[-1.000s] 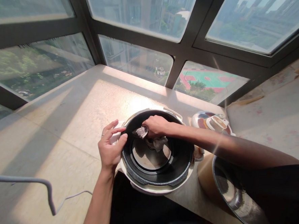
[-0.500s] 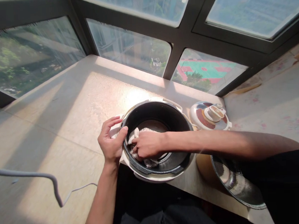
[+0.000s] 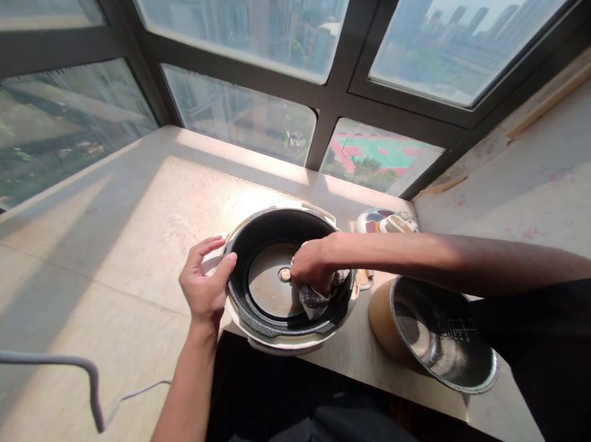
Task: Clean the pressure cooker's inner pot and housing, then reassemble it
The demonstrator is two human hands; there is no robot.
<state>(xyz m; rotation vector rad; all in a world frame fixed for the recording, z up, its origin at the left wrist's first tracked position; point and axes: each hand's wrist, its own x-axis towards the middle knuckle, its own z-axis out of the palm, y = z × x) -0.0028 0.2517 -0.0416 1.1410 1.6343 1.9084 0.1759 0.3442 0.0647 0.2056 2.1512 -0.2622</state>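
An electric pressure cooker body (image 3: pixel 256 233) with a white rim and dark inside stands on the sill in front of me. At its bottom shows a round metal heating plate (image 3: pixel 267 293) with a small centre button. My left hand (image 3: pixel 206 280) grips the cooker's left side, thumb over the rim and fingers round the outside. Down inside, against the right wall, my right hand (image 3: pixel 313 266) is closed on a crumpled greyish cloth (image 3: pixel 314 303). Part of the cloth is hidden under the hand.
To the right, a tilted inner pot (image 3: pixel 433 346) lies on the sill, partly behind my sleeve. The cooker lid (image 3: pixel 396 223) rests behind my right forearm. A grey cord (image 3: pixel 48 358) crosses the left side. Framed windows (image 3: pixel 239 111) border the stone sill (image 3: pixel 125 218).
My right hand has moved with the cloth from the left side of the cooker's inside to the right side, uncovering the heating plate. The left hand keeps its hold. The view has shifted.
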